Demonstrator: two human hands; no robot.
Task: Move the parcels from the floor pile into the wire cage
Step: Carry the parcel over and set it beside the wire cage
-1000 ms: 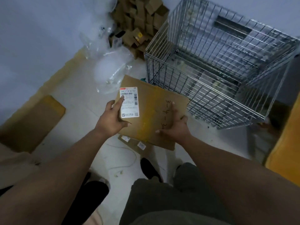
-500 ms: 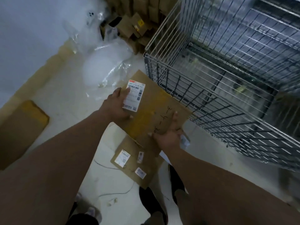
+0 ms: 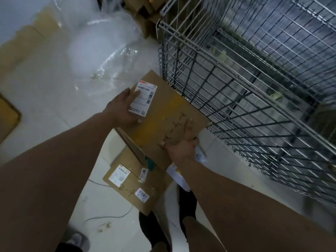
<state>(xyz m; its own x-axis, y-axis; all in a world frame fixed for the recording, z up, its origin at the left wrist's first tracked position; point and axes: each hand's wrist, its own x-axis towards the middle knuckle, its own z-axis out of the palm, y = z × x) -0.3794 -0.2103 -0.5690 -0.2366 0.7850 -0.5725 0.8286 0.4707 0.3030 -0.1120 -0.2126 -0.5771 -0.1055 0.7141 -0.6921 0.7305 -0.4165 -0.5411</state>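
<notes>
I hold a flat brown cardboard parcel (image 3: 163,113) with a white shipping label and handwritten marks, just in front of the wire cage (image 3: 254,88); its far edge meets the cage's near wall. My left hand (image 3: 123,108) grips the parcel's left edge, thumb over the label. My right hand (image 3: 183,142) grips its near right corner, thumb on top. Below it a second brown parcel (image 3: 131,184) with several labels lies on the floor. More brown boxes (image 3: 145,13) are piled at the back beside the cage.
Clear plastic wrap (image 3: 101,51) is heaped on the pale floor to the left of the cage. A white packet (image 3: 178,175) lies under my right forearm. A brown flat piece (image 3: 7,115) sits at the far left edge. My dark shoes (image 3: 154,231) stand below.
I have leaned closer to the cage, and the held parcel has moved forward until its far edge reaches the cage wall. The second parcel on the floor has come into fuller view.
</notes>
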